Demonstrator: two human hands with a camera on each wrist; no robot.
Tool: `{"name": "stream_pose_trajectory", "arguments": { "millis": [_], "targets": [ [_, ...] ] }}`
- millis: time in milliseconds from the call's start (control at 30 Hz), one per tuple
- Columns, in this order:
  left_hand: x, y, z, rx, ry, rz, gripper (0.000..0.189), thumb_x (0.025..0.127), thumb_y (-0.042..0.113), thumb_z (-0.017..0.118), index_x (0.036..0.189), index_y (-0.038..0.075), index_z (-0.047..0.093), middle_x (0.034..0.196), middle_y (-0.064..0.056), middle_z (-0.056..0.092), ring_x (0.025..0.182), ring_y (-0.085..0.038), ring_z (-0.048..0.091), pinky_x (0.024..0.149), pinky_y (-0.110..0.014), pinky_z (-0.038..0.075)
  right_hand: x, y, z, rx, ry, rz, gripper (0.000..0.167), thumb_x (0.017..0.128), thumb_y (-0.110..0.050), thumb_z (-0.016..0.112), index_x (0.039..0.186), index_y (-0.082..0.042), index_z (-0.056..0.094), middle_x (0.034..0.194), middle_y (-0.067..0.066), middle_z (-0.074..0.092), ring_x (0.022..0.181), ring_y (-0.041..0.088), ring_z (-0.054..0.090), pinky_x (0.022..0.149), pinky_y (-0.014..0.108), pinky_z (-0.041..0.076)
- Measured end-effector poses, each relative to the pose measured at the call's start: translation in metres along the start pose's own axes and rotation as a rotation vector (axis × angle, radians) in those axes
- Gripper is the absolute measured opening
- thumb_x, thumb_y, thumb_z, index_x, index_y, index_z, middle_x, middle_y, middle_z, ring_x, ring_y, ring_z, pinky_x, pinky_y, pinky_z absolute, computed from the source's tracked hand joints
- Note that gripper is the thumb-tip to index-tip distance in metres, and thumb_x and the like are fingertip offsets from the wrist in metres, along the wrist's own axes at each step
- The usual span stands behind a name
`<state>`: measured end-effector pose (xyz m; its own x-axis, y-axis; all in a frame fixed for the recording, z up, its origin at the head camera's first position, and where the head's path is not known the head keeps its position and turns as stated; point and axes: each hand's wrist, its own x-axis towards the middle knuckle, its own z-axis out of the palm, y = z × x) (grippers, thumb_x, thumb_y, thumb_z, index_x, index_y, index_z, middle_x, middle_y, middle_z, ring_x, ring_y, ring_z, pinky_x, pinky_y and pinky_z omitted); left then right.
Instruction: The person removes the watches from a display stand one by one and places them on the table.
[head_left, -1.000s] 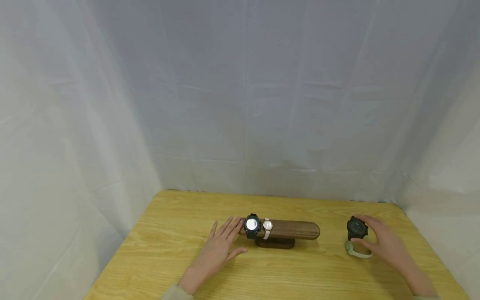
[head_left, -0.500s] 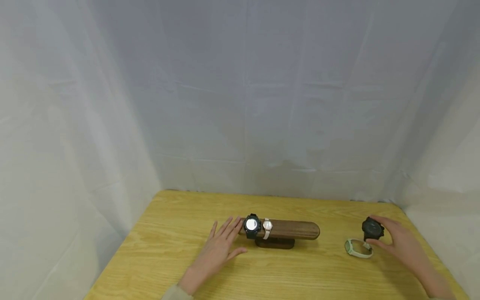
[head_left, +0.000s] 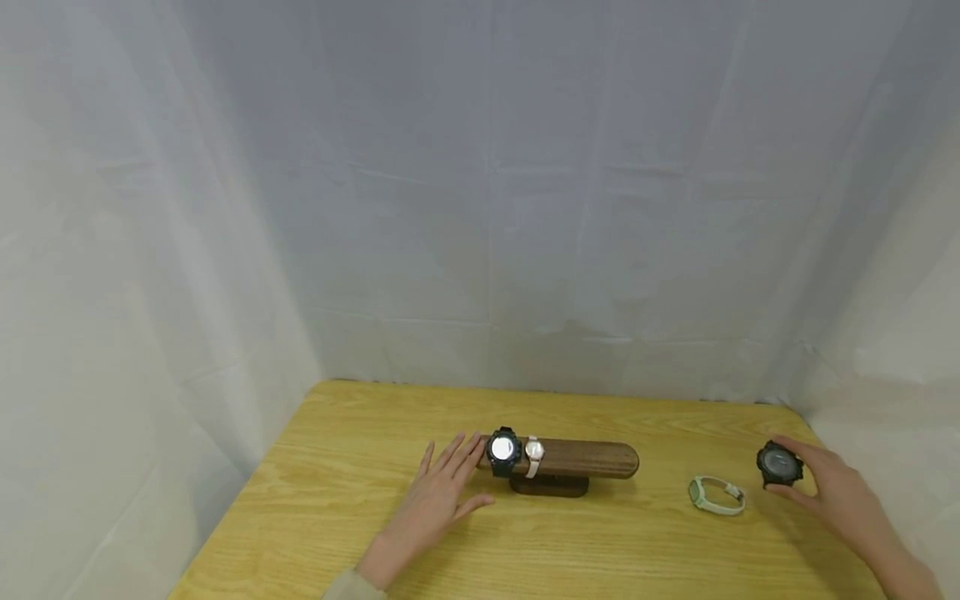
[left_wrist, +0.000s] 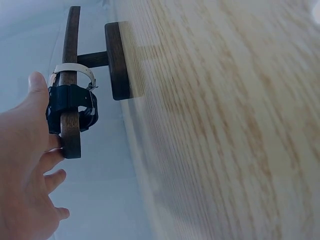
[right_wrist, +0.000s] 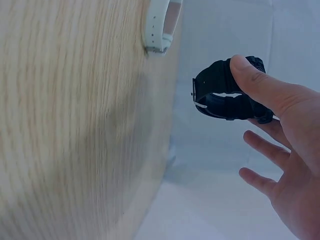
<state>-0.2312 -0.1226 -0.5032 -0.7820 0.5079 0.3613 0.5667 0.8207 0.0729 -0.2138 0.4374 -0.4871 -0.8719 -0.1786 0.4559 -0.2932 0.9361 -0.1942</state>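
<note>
A dark wooden watch stand (head_left: pixel 592 459) carries a black watch (head_left: pixel 503 450) with a bright face at its left end and, beside it, a small white-strapped watch (head_left: pixel 534 451). My left hand (head_left: pixel 438 500) rests its straight fingertips against the stand's left end; the left wrist view shows the fingers behind the bar. Over on the right, my right hand (head_left: pixel 836 492) pinches a second black watch (head_left: pixel 780 463) between thumb and fingers. In the right wrist view this buckled black watch (right_wrist: pixel 220 95) hangs above the table. A pale green watch (head_left: pixel 717 496) lies on the table, left of that hand.
The yellow wood-grain table (head_left: pixel 600 550) reaches back to a white curtain (head_left: pixel 480 250), which also hangs along both sides. The stand's foot (head_left: pixel 550 486) sits on the tabletop near the middle.
My right hand has carried the black watch to the right, away from the pale green watch, which is now fully uncovered. The left hand and the stand have kept their places.
</note>
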Motion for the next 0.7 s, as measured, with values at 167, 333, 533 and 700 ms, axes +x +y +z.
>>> {"name": "stream_pose_trajectory", "arguments": {
  "millis": [167,333,533,700],
  "targets": [
    [0.0,0.0,0.0,0.004,0.028,0.017,0.078,0.098,0.055,0.056,0.155,0.005,0.039,0.162,-0.01,0.035,0.149,-0.033,0.032,0.119,-0.065,0.023,-0.005,0.009,-0.004,-0.05,0.012,-0.005,0.075,0.063,-0.02,0.094,0.125,0.006,0.059,0.119,0.035,0.063,0.101,0.058,0.056,0.076,0.071,0.048],
    [-0.001,-0.001,0.0,0.022,0.001,0.009,0.08,0.1,0.061,0.045,0.157,0.007,0.036,0.164,-0.007,0.03,0.151,-0.03,0.028,0.12,-0.063,0.02,-0.007,0.017,-0.007,-0.096,-0.102,0.049,0.074,0.068,-0.021,0.092,0.125,0.009,0.057,0.12,0.038,0.061,0.1,0.061,0.055,0.074,0.071,0.049],
    [0.001,0.0,0.0,-0.004,-0.007,-0.004,0.079,0.097,0.051,0.06,0.157,0.007,0.035,0.165,-0.007,0.029,0.152,-0.03,0.026,0.12,-0.063,0.018,-0.01,0.024,-0.007,-0.105,-0.223,0.092,0.074,0.073,-0.026,0.089,0.128,0.01,0.054,0.121,0.039,0.06,0.101,0.062,0.055,0.07,0.07,0.051],
    [0.001,0.001,0.0,-0.007,-0.008,-0.007,0.08,0.097,0.052,0.06,0.157,0.008,0.035,0.165,-0.006,0.028,0.152,-0.029,0.026,0.12,-0.063,0.017,-0.015,0.028,-0.002,-0.134,-0.249,0.101,0.074,0.071,-0.025,0.09,0.128,0.009,0.055,0.12,0.04,0.06,0.1,0.061,0.056,0.068,0.069,0.052]
  ]
}}
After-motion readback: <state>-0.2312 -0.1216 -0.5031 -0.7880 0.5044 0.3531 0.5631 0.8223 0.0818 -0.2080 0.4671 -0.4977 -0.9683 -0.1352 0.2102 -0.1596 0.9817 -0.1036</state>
